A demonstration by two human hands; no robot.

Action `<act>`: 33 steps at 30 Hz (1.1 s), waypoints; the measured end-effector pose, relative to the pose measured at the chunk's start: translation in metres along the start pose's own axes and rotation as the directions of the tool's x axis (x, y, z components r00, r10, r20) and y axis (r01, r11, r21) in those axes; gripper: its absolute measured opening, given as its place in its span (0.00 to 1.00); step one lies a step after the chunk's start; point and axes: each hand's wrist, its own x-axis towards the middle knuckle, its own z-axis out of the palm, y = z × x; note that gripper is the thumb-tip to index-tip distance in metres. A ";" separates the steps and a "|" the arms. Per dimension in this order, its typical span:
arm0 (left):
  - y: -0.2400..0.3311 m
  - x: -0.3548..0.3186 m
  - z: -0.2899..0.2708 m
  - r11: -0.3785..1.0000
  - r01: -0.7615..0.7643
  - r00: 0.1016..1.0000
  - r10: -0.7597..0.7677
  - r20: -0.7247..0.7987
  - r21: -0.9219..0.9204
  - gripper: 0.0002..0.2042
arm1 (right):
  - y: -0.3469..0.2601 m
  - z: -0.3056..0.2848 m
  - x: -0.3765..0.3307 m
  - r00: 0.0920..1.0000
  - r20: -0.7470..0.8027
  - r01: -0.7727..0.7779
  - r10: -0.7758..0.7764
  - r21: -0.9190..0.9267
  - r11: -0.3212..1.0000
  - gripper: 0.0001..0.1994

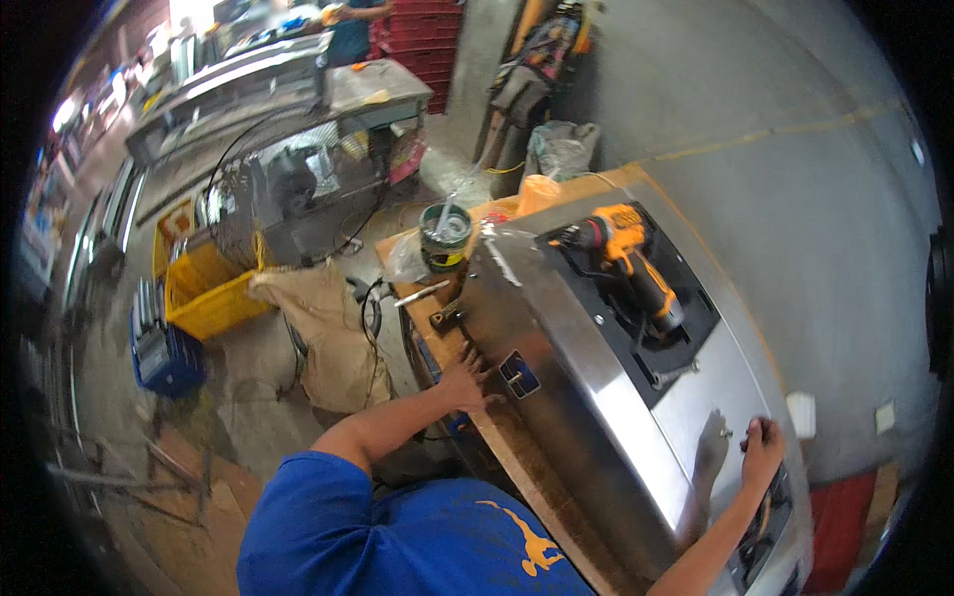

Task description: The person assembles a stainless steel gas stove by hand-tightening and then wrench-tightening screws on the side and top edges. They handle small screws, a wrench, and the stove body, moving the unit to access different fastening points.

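A large stainless steel panel (586, 377) lies on a wooden workbench (502, 437). My left hand (464, 378) rests spread on the bench edge, touching the panel's near side beside a short square metal tube (520, 373). Over the panel's right part, my right hand (762, 444) is closed on a small metal fastener; its reflection shows in the steel. An orange cordless drill (628, 253) lies in a black cutout (686, 338) of the panel, beyond both hands.
A round tin (444, 236) with a tool in it stands at the bench's far end. On the floor to the left are a brown sack (323, 328), a yellow crate (209, 288) and a blue crate (159, 353). A person stands at far tables.
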 end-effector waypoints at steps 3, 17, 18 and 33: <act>-0.003 0.004 0.010 0.998 -0.061 0.994 0.059 -0.088 -0.028 0.41 | 0.006 0.005 0.003 0.997 0.081 0.002 -0.005 0.037 0.999 0.09; -0.052 -0.011 0.023 0.965 -0.191 0.889 0.094 -0.448 -0.178 0.36 | 0.058 0.008 0.034 0.995 -0.077 -0.064 0.061 -0.037 0.997 0.12; -0.053 -0.012 0.025 0.964 -0.201 0.883 0.101 -0.458 -0.176 0.35 | 0.066 0.006 0.037 0.988 -0.143 -0.075 0.050 -0.173 0.982 0.13; -0.088 -0.026 0.053 0.831 -0.411 0.809 0.143 -0.570 -0.375 0.29 | 0.103 -0.003 0.029 0.958 -0.089 0.116 -0.272 -0.747 0.654 0.20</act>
